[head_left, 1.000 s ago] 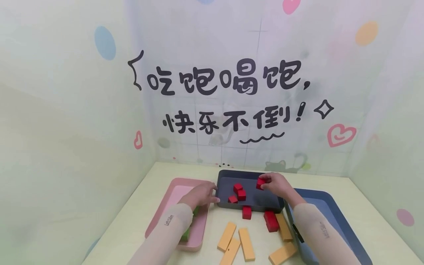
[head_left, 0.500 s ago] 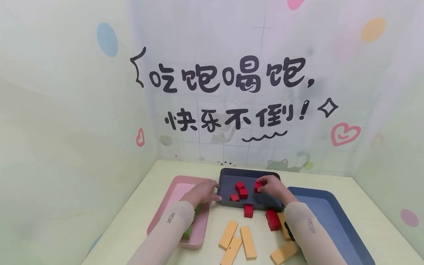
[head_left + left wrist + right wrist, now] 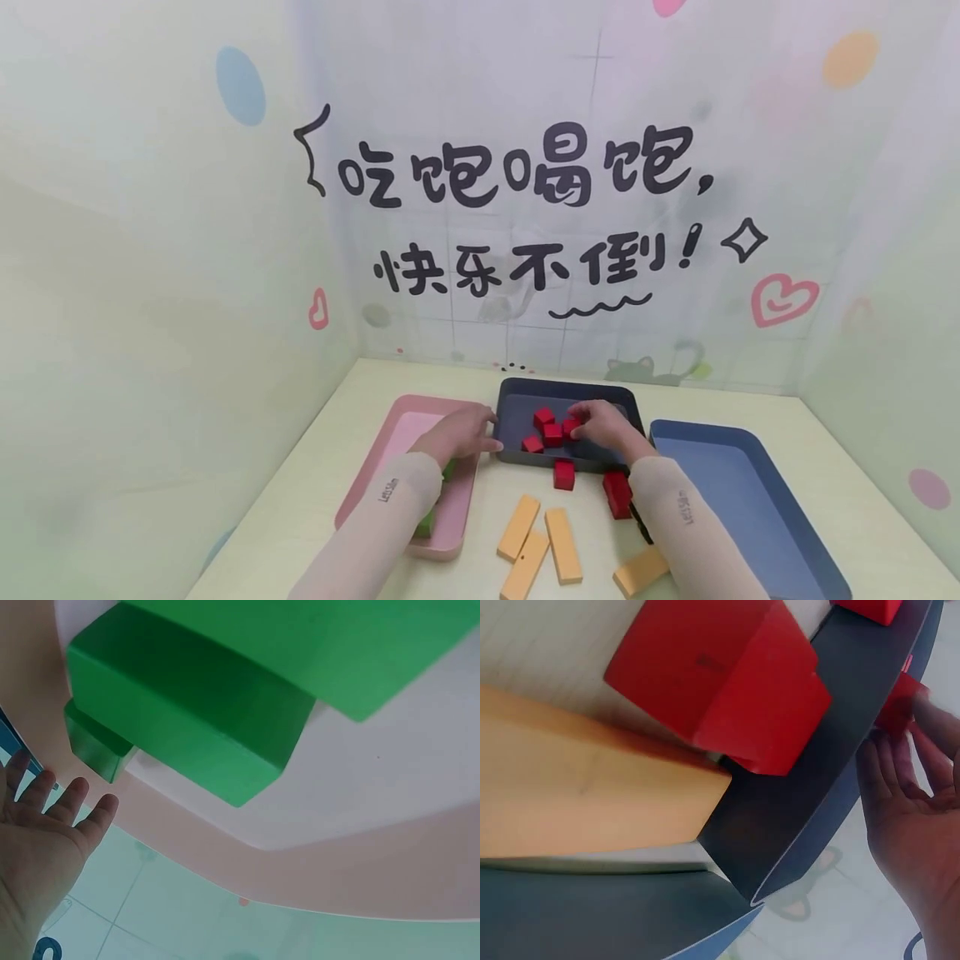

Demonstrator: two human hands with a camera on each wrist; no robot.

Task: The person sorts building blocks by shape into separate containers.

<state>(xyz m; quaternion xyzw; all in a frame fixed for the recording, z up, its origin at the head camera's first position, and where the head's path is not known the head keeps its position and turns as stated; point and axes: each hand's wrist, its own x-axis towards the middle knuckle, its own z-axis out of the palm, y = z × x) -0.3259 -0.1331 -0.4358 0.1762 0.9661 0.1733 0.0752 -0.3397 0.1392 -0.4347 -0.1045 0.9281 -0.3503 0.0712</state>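
Observation:
My right hand (image 3: 609, 427) pinches a red block (image 3: 571, 428) between thumb and fingers, low inside the dark grey tray (image 3: 516, 407). Several other red blocks (image 3: 543, 417) lie in that tray, close to the left of the pinched one. In the right wrist view the same pinched block (image 3: 901, 703) shows at the fingertips, past the tray wall. My left hand (image 3: 459, 431) has its fingers extended, over the pink tray's right side and at the dark tray's left edge. Green blocks (image 3: 187, 712) in the pink tray (image 3: 401, 429) sit below the left wrist.
In front of the dark tray stand one red block (image 3: 564, 475) and another red piece (image 3: 618, 495). Several yellow-orange blocks (image 3: 562, 546) lie nearer on the pale table (image 3: 480, 575). A blue tray (image 3: 735, 483) stands at the right. A printed wall (image 3: 450, 342) closes off the back.
My right hand has moved left and down with the red block, up to the other red blocks in the dark tray. The left hand has stayed in place.

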